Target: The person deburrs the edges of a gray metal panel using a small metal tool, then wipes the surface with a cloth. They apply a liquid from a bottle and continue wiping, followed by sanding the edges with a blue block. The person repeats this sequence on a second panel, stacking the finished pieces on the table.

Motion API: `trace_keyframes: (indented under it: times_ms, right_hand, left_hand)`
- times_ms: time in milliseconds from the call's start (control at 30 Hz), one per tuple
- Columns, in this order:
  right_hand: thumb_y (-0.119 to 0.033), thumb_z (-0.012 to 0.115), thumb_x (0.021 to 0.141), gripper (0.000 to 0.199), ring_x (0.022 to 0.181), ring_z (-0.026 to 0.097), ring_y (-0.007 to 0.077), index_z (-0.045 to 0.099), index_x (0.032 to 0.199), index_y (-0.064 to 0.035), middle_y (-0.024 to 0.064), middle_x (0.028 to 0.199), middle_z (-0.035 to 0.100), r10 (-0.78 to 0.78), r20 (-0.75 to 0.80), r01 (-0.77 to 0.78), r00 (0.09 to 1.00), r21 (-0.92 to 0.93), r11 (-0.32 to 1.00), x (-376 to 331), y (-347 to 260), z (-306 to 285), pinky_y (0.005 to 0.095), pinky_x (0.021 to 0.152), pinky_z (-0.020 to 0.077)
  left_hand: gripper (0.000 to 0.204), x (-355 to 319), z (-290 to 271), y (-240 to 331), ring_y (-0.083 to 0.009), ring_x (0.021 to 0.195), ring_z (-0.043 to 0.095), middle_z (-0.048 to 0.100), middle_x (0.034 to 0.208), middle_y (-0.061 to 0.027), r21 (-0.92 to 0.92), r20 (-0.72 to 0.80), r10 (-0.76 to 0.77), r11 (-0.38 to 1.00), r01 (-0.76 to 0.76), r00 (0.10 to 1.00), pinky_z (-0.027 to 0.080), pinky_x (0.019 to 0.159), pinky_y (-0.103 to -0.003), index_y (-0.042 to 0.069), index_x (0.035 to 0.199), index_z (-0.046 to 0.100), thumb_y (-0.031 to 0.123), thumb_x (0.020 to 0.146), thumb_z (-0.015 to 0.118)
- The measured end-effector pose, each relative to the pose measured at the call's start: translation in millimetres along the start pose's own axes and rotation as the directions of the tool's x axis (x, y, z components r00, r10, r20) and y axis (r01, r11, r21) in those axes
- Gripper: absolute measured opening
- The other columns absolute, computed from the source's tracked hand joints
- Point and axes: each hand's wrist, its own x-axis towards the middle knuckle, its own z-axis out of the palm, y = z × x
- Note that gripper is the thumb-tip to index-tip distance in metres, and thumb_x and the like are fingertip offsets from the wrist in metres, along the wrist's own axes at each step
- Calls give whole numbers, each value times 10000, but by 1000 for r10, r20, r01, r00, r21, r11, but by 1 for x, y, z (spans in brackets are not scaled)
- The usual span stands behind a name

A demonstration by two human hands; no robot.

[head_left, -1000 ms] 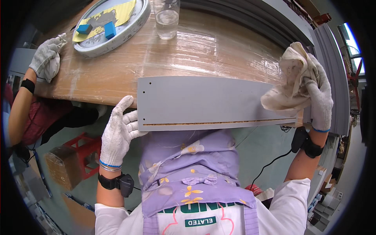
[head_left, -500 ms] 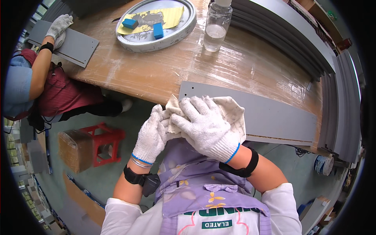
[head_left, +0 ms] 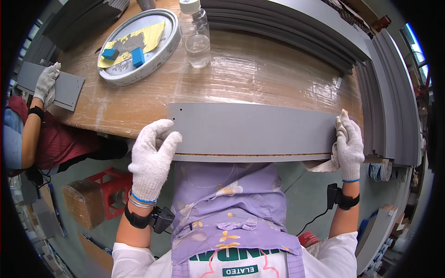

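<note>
We have a brown, film-wrapped table point(head_left: 278, 83) filling most of the space ahead. Along its far side we see a long stack of grey boards point(head_left: 287, 28), w/ more upright grey boards point(head_left: 387, 102) at the R end & a dark stack point(head_left: 83, 23) at far L. A co-worker point(head_left: 46, 146) is at the table's L side, gloved hand point(head_left: 45, 85) on a short grey plank point(head_left: 70, 92).

Our long grey panel point(head_left: 250, 129) lies flat at the table's near edge, right in front of us, its near side by our purple apron point(head_left: 227, 199). On the floor, lower L, a red stool point(head_left: 106, 192) is next to a brown box point(head_left: 83, 201). Nr the table's far L we have a round rimmed lid point(head_left: 164, 53), smeared grey; just R of it, a clear bottle point(head_left: 197, 48), part full, w/ white cap point(head_left: 189, 5).

Both our hands are in white gloves. L hand point(head_left: 153, 153) is at the panel's L end, thumb & fingers curved w/ a narrow gap btwn; can't tell if it grips. R hand point(head_left: 348, 143) holds a cream cloth point(head_left: 323, 165) at the panel's R end, part of it hanging below the near edge.

On the lid: a yellow sheet point(head_left: 154, 39) w/ grey paste, & two blue blocks point(head_left: 138, 57). Smallest: dark holes point(head_left: 181, 110) nr the panel's L end.
</note>
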Motion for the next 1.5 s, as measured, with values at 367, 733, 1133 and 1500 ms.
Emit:
trace_keyframes:
  times_ms: [367, 733, 1133, 1500]
  right_hand:
    - [-102, 738, 794, 454, 1176, 538, 366, 668, 1242, -122, 155, 1294, 573, -226, -29, 215, 974, -206, 955, -7, 1, 32, 478, 1035, 424]
    - [-49, 716, 784, 493, 1186, 559, 348, 667, 1270, -119, 163, 1311, 570, -218, -35, 209, 975, -158, 965, -6, 4, 27, 441, 1036, 452]
    - [-67, 745, 766, 498, 1181, 568, 345, 677, 1256, -121, 150, 1304, 584, -239, -60, 226, 969, -163, 960, -7, 6, 30, 446, 1024, 457]
    - [-34, 725, 781, 497, 1199, 572, 338, 674, 1268, -117, 148, 1328, 586, -238, -51, 227, 970, -156, 961, -8, 1, 34, 429, 1051, 456]
  left_hand:
    - [142, 29, 145, 64, -325, 846, 631, 640, 841, -115, 631, 564, 352, 399, -665, 747, 521, 781, -418, 76, 856, 669, 203, 843, 732]
    - [109, 39, 147, 73, -283, 866, 642, 653, 844, -74, 774, 559, 309, 137, -618, 769, 532, 777, -405, 104, 850, 688, 202, 834, 731]
    - [111, 18, 148, 72, -295, 859, 627, 645, 850, -76, 702, 617, 251, 253, -665, 746, 527, 768, -409, 104, 851, 683, 201, 831, 732]
    - [744, -15, 106, 35, -389, 1468, 320, 390, 1560, -187, 434, 817, 250, 327, -840, 519, 191, 1220, -550, 66, 1477, 461, 475, 888, 658]
